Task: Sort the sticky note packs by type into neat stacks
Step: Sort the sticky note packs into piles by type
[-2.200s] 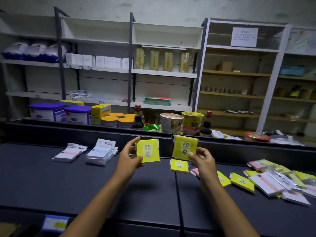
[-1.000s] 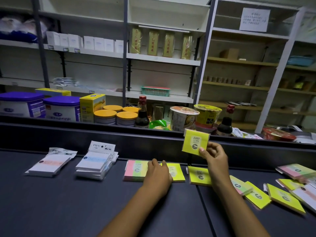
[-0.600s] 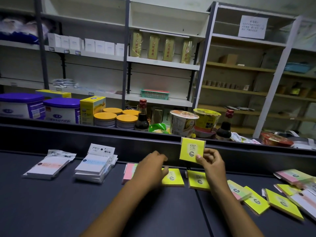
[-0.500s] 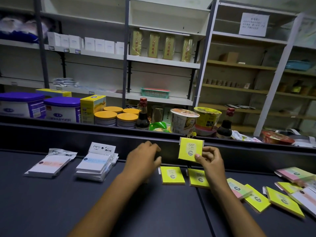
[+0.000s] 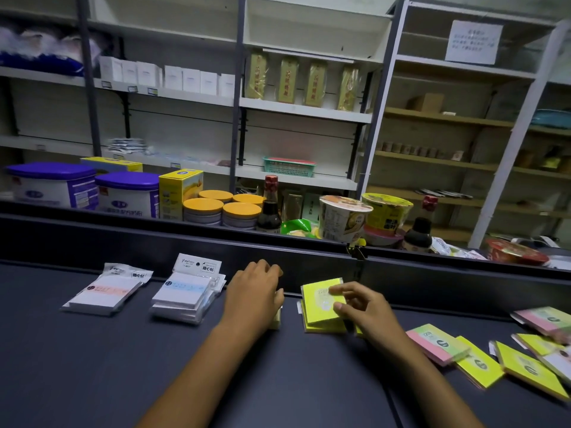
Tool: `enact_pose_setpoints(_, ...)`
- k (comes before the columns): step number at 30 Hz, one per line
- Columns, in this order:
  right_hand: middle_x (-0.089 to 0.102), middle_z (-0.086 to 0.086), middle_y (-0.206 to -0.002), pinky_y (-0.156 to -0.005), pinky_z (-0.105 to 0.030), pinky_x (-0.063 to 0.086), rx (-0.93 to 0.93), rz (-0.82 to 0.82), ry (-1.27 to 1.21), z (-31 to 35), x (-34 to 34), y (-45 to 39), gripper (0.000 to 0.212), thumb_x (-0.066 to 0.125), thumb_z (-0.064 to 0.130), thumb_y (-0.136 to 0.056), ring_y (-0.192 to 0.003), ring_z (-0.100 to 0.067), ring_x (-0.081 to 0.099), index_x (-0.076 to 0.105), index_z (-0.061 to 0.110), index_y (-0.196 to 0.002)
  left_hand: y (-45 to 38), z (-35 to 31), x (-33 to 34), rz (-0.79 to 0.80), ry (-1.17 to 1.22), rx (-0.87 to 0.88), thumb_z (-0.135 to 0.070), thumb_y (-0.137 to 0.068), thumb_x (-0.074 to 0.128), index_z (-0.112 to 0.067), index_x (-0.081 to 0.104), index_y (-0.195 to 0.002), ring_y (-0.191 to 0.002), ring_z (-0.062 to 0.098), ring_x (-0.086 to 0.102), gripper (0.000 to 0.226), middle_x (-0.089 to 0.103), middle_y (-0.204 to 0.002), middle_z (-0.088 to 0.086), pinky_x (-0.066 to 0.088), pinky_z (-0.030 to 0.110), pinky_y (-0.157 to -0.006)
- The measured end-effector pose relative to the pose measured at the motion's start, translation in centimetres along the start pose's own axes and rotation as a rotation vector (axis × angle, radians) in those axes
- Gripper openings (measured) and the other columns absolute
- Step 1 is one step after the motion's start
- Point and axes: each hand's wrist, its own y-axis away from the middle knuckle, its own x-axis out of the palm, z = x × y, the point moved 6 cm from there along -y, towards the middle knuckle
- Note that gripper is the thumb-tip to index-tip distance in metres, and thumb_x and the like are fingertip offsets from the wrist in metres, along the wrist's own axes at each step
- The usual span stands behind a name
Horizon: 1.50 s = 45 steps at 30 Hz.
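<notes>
My right hand (image 5: 364, 310) pinches a yellow sticky note pack (image 5: 319, 304) and holds it flat on top of another yellow pack (image 5: 321, 328) near the counter's back rail. To the left of that stack, my left hand (image 5: 253, 293) lies palm down over a covered pack (image 5: 277, 319); only a pale edge of it shows. Further left sit two stacks in clear wrappers: white-and-pink packs (image 5: 102, 296) and white-and-blue packs (image 5: 185, 296). Loose at the right lie a pink-and-green pack (image 5: 438, 344) and several yellow packs (image 5: 477, 364).
The work surface is a dark counter (image 5: 92, 372) with a raised back rail (image 5: 154, 239). Behind the rail stand tubs, tins, sauce bottles and noodle cups (image 5: 343, 217). More mixed packs (image 5: 543, 319) overlap at the far right edge. Shelving fills the background.
My right hand has lowered its yellow pack from the air onto the yellow pack on the counter. My left hand slid the pink-and-green pack leftward and now covers it.
</notes>
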Motion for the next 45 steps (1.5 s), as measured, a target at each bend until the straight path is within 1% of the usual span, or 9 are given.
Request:
enact_pose_setpoints(5,0.066,0.004,-0.101,-0.076,-0.028,0.054,-0.010,-0.004,0.158,-0.1,-0.1,0.0,0.020,0.072,0.025,-0.087,-0.094,-0.008,0.061,0.073,0.039,-0.101,-0.1,0.0,0.0,-0.011,0.020,-0.004,-0.039,-0.094,0.049,-0.027,0.054,-0.124,-0.111,0.016,0.052,0.033,0.056,-0.120,-0.005,0.043,0.030,-0.087)
enact_pose_setpoints(9,0.059,0.010,-0.092,-0.073,-0.014,0.039,-0.070,0.002,0.428,-0.4,0.1,0.0,0.018,0.067,0.034,-0.090,-0.095,-0.005,0.050,0.070,0.042,-0.106,0.1,-0.1,0.2,-0.007,0.034,-0.008,-0.038,-0.094,0.049,-0.027,0.054,-0.124,-0.112,0.015,0.052,0.032,0.056,-0.120,-0.005,0.042,0.029,-0.086)
enact_pose_setpoints(15,0.049,0.015,-0.095,-0.081,-0.022,0.041,-0.106,0.011,0.628,-1.0,0.4,0.1,0.019,0.059,0.045,-0.093,-0.097,-0.004,0.041,0.067,0.045,-0.111,0.3,-0.5,0.6,0.009,0.058,-0.013,-0.035,-0.094,0.050,-0.027,0.056,-0.123,-0.111,0.016,0.052,0.032,0.057,-0.119,-0.004,0.042,0.029,-0.085)
enact_pose_setpoints(22,0.055,0.011,-0.099,-0.084,-0.021,0.040,-0.134,-0.089,0.469,0.5,-1.8,1.4,0.016,0.064,0.035,-0.092,-0.103,-0.006,0.046,0.067,0.037,-0.107,0.8,-3.0,0.5,0.073,0.208,0.055,-0.036,-0.094,0.052,-0.029,0.057,-0.124,-0.115,0.012,0.050,0.031,0.056,-0.122,-0.008,0.044,0.028,-0.090)
enact_pose_setpoints(28,0.058,0.011,-0.100,-0.086,-0.024,0.045,-0.096,-0.118,0.531,0.1,-9.2,3.4,0.014,0.067,0.025,-0.091,-0.101,-0.005,0.055,0.064,0.031,-0.104,0.0,-8.7,0.6,0.152,0.297,0.180,-0.038,-0.093,0.056,-0.027,0.056,-0.129,-0.119,0.012,0.048,0.037,0.054,-0.127,-0.007,0.044,0.029,-0.095)
enact_pose_setpoints(32,0.061,0.007,-0.103,-0.087,-0.028,0.050,-0.076,-0.129,0.534,-0.4,-13.5,4.0,0.016,0.067,0.021,-0.091,-0.099,-0.005,0.059,0.065,0.025,-0.106,-1.1,-12.6,3.3,0.344,0.202,0.224,-0.046,-0.089,0.062,-0.023,0.046,-0.139,-0.128,0.018,0.042,0.057,0.047,-0.138,-0.001,0.040,0.035,-0.103)
enact_pose_setpoints(36,0.059,0.008,-0.104,-0.080,-0.012,0.043,-0.099,-0.082,0.552,-1.1,-16.0,4.2,0.016,0.066,0.023,-0.091,-0.098,0.000,0.057,0.063,0.026,-0.107,-2.3,-15.2,5.7,0.497,0.053,0.235,-0.054,-0.082,0.067,-0.018,0.041,-0.145,-0.131,0.024,0.038,0.077,0.047,-0.142,0.004,0.038,0.038,-0.104)
enact_pose_setpoints(38,0.059,0.009,-0.104,-0.079,-0.011,0.042,-0.111,-0.077,0.547,-1.4,-17.1,4.0,0.015,0.066,0.023,-0.092,-0.098,0.001,0.056,0.063,0.026,-0.106,-3.0,-16.0,6.6,0.558,-0.014,0.241,-0.058,-0.078,0.069,-0.016,0.040,-0.145,-0.132,0.025,0.038,0.084,0.049,-0.142,0.005,0.039,0.040,-0.105)
enact_pose_setpoints(45,0.057,0.010,-0.103,-0.081,-0.013,0.040,-0.136,-0.060,0.552,-3.1,-20.0,4.0,0.016,0.066,0.024,-0.091,-0.097,0.002,0.055,0.063,0.028,-0.106,-3.9,-16.8,8.0,0.576,0.036,0.157,-0.058,-0.069,0.076,-0.018,0.043,-0.144,-0.124,0.024,0.042,0.092,0.049,-0.139,0.002,0.041,0.036,-0.103)
